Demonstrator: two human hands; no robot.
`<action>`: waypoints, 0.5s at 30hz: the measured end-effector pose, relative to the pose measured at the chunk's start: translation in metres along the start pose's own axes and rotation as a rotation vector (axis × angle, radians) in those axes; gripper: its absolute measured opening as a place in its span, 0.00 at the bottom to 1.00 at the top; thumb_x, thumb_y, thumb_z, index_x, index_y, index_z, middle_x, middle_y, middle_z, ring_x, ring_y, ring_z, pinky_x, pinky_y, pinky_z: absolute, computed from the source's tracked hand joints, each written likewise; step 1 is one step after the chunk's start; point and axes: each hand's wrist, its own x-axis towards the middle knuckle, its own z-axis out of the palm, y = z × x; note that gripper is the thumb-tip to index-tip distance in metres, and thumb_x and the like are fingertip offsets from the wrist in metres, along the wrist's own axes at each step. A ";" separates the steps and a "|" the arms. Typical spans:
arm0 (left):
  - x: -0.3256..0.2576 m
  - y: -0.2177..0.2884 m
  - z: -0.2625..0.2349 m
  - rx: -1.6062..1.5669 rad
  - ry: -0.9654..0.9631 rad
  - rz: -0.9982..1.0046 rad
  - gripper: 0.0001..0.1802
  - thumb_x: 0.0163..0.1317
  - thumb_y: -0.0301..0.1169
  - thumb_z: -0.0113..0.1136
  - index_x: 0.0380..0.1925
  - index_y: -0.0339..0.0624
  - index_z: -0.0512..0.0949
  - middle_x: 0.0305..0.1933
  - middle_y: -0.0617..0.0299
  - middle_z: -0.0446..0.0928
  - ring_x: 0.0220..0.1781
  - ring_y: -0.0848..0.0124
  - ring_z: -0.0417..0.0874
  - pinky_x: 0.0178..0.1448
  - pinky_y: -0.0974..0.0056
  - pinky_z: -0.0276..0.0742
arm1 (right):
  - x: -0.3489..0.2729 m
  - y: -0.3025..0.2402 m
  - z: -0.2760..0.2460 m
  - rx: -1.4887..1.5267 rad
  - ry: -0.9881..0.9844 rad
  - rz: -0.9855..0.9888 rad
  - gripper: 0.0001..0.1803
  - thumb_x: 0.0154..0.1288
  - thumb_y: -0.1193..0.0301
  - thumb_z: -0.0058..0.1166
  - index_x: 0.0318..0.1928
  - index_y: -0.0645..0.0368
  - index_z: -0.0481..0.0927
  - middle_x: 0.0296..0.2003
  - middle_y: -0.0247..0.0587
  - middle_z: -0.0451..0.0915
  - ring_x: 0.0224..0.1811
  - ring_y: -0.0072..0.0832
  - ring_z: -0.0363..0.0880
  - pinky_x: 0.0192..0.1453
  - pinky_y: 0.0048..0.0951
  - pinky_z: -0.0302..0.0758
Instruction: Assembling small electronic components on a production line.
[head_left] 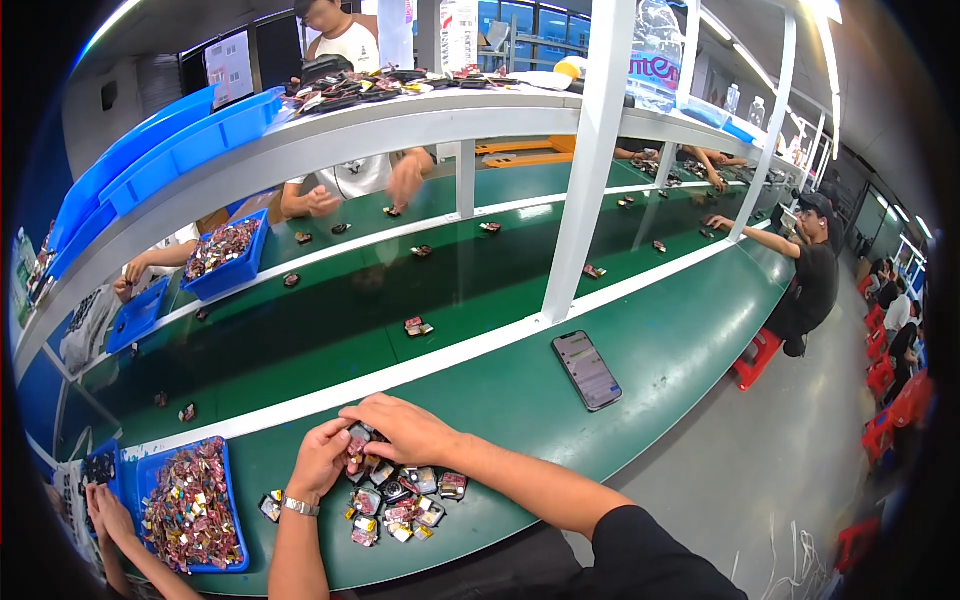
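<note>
Two bare hands, the left hand (pixel 322 460) and right hand (pixel 408 428), with bare forearms. Toward seven o'clock, a silver metal band (pixel 300 507) circles the left wrist. At five o'clock, a short black sleeve (pixel 655 550) covers the right upper arm. At six o'clock, dark cloth (pixel 520 568), garment unclear.

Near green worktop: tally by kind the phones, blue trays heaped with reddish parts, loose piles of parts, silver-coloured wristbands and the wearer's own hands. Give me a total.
Phone: 1
Blue tray heaped with reddish parts: 1
Loose pile of parts: 1
Silver-coloured wristband: 1
Wearer's hands, left hand and right hand: 2
Total: 6
</note>
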 end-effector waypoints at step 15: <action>-0.001 0.002 0.004 0.036 0.184 0.122 0.21 0.71 0.26 0.47 0.63 0.33 0.67 0.51 0.54 0.79 0.48 0.66 0.84 0.49 0.62 0.86 | 0.003 0.010 0.033 -0.158 0.253 -0.074 0.11 0.56 0.72 0.63 0.40 0.58 0.78 0.50 0.41 0.74 0.54 0.42 0.73 0.56 0.39 0.74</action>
